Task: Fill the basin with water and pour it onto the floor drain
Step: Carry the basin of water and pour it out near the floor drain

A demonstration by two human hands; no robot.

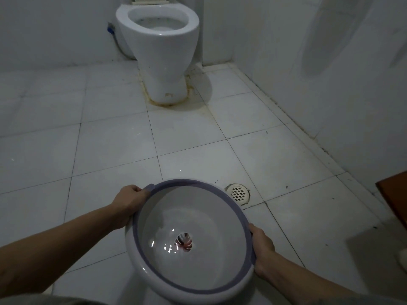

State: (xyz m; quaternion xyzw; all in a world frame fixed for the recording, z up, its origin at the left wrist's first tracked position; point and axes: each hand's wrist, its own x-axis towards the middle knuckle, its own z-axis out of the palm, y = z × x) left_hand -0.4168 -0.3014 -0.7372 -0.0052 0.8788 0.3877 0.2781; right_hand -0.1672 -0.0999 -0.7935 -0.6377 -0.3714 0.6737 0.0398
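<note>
A round white basin (193,216) with a purple-grey rim is held above the tiled floor at the bottom centre, with water glinting in its bottom around a reflection. My left hand (127,203) grips its rim at the upper left. My right hand (261,249) grips the rim on the right side. The floor drain (238,193), a round white grate set in the tiles, lies just beyond the basin's upper right edge. The basin looks roughly level.
A white toilet (160,51) stands against the back wall, stains around its base. A white wall (330,84) runs along the right. A brown wooden edge (394,201) juts in at the far right. White tiled floor (110,139) stretches left and ahead.
</note>
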